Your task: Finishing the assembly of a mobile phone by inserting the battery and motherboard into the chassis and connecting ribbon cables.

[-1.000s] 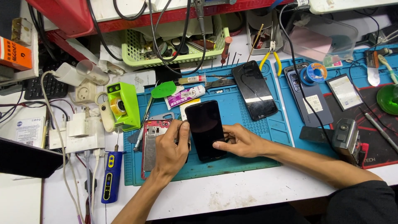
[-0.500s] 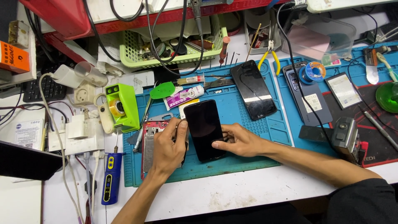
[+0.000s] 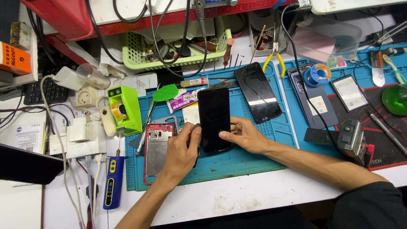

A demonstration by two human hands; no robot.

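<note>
Head view, looking down on a crowded repair bench. A black phone lies screen up on a blue mat, near the middle of the picture. The left hand comes in from 7 o'clock and pinches the phone's left edge, thumb and fingertips closed on it. The right hand comes in from 4 o'clock, fingers pressed together along the right edge, thumb lying on the glass. At 9 o'clock of the phone, touching the left hand, lies an opened red phone frame. A second dark phone lies at 1 o'clock, apart from both hands.

The step in hand looks like working along the phone's edges, seating or loosening the screen. The next move likely calls for steady, even pressure along the side without bending the glass.

Against the earlier frames, the phone sits in much the same place, slightly straighter; both hands keep their grips, the left a little higher up the edge
</note>
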